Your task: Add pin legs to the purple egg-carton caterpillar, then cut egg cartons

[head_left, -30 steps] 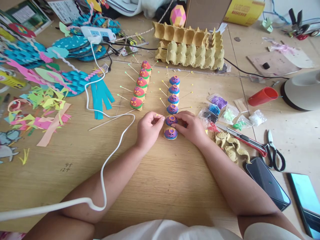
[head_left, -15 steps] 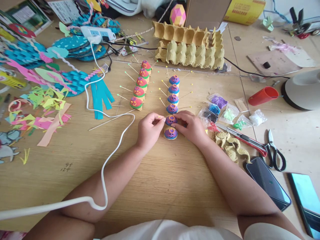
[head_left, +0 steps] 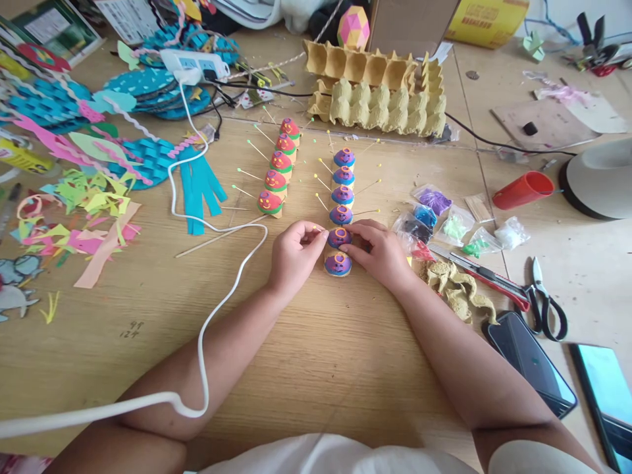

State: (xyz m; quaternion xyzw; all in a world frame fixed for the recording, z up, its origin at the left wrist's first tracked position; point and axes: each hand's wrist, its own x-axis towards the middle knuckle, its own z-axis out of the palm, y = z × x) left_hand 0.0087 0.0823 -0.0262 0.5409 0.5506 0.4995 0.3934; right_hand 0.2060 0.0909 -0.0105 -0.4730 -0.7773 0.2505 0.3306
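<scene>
A row of purple-and-blue clay-covered egg carton cups (head_left: pixel 338 265) with faces and orange rings runs away from me. My left hand (head_left: pixel 296 253) pinches a thin stick with a yellow tip (head_left: pixel 315 228) at the left side of the second-nearest cup (head_left: pixel 340 237); most of the stick is hidden by the fingers. My right hand (head_left: pixel 375 249) grips that same cup from the right, thumb and fingers closed on its side. Yellow-tipped sticks (head_left: pixel 323 166) stand out from the farther cups. To the left is a red-and-green row of cups (head_left: pixel 270 201) with green-tipped sticks.
Egg cartons (head_left: pixel 388 108) lie at the back. On the right are clay bags (head_left: pixel 454 224), a red cup (head_left: pixel 523 189), a utility knife (head_left: pixel 478 273), scissors (head_left: pixel 542 299) and phones (head_left: pixel 530 359). A white cable (head_left: pixel 217 309) crosses my left arm; paper scraps (head_left: pixel 83 217) lie left.
Both hands keep nearly the same place and grip at the second-nearest cup. The whole view has shifted very slightly.
</scene>
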